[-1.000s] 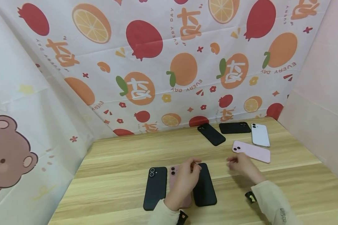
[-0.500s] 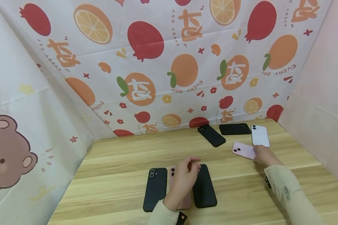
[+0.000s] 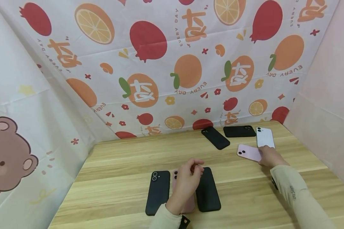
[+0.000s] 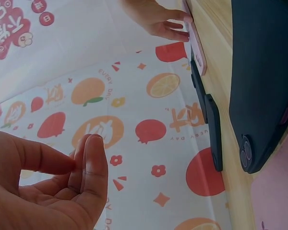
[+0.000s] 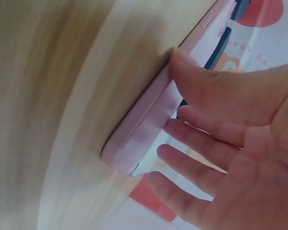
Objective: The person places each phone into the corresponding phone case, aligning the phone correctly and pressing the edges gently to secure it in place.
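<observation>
My right hand (image 3: 270, 156) holds the right end of a light pink phone (image 3: 247, 152) lying on the wooden table. In the right wrist view the thumb (image 5: 189, 72) presses the long near edge of this phone, and the fingers reach over its far side. The left hand (image 3: 187, 178) hovers loosely curled and holds nothing. Below it in the head view is a row: a dark phone (image 3: 158, 192) with two ringed lenses, a second pink phone (image 3: 190, 205) partly hidden by the hand and wrist, and a large black phone (image 3: 209, 190).
A white phone (image 3: 264, 137) lies just behind my right hand. Two black phones lie at the back, one slanted (image 3: 215, 138) and one sideways (image 3: 239, 131). A fruit-printed cloth (image 3: 160, 70) hangs behind the wooden table (image 3: 117, 168).
My right hand has moved right and away from me to the light pink phone's right end, and its grip there has since hardly shifted. My left hand stays almost where it was.
</observation>
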Tool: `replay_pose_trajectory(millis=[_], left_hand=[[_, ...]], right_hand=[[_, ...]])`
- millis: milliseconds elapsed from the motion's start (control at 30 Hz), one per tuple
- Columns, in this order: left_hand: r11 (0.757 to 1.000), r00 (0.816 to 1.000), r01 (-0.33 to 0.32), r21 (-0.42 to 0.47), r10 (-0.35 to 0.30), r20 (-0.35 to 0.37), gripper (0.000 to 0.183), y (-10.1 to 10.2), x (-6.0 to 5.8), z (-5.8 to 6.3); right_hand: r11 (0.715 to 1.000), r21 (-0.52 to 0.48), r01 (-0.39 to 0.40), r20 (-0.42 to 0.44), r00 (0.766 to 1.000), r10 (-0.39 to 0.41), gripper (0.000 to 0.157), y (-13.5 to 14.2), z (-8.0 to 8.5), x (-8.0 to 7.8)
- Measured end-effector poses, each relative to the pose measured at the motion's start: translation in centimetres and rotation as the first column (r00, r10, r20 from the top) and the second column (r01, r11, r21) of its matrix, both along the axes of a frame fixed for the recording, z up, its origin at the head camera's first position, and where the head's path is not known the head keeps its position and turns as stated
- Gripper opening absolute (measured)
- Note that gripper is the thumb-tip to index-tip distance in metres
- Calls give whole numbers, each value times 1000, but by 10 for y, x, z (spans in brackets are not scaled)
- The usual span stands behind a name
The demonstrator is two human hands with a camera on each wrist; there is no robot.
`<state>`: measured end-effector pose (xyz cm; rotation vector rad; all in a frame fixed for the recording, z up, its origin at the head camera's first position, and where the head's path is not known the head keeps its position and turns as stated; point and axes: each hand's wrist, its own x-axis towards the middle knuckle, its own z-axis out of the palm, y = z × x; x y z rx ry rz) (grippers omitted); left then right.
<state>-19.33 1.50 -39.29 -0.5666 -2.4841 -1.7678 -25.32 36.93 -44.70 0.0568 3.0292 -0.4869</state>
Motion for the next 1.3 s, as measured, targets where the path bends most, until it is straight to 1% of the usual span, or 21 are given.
replay_pose_trajectory(millis=[133, 367, 433, 533, 667, 900, 1033, 1067, 1167, 1233, 1300], left_hand=[[1000, 1000, 6, 6, -6, -1, 23, -1, 0, 0], [1000, 1000, 11, 7, -11, 5, 23, -1, 1, 1], [1000, 1000, 13, 7, -13, 4, 23, -1, 1, 1], [1000, 1000, 18, 10, -18, 2, 23, -1, 2, 1], [1000, 1000, 20, 11, -20, 4, 23, -1, 2, 0], [1000, 1000, 16, 3, -16, 12, 22, -2, 3, 3], [1000, 1000, 17, 8, -17, 5, 22, -2, 3, 3], [1000, 1000, 16, 10, -16, 5, 22, -2, 3, 3], [1000, 1000, 15, 16, -15, 8, 22, -2, 3, 3], [1000, 1000, 15, 18, -16, 10, 22, -2, 3, 3], [1000, 1000, 17, 18, -17, 13, 23, -2, 4, 3]], right_hand=[[1000, 9, 1, 4, 1000, -1, 65, -2, 1, 0], [1000, -2, 10, 86, 996, -10, 71, -6, 5, 2], [1000, 2, 10, 95, 995, -10, 70, -6, 4, 2], [1000, 9, 2, 86, 996, -3, 70, -6, 3, 1], [1000, 12, -8, 51, 999, 7, 70, -4, 0, 1], [1000, 16, -21, -34, 999, 21, 75, -2, -3, 3], [1000, 15, -5, -79, 997, 6, 79, 1, -5, 4], [1000, 9, -3, -83, 997, 4, 80, 2, -5, 4], [999, -38, 3, -58, 998, -6, 83, 6, -6, 4], [996, -83, 11, -44, 999, -15, 78, 9, -8, 4], [990, -140, 22, -40, 999, -28, 70, 11, -9, 5]])
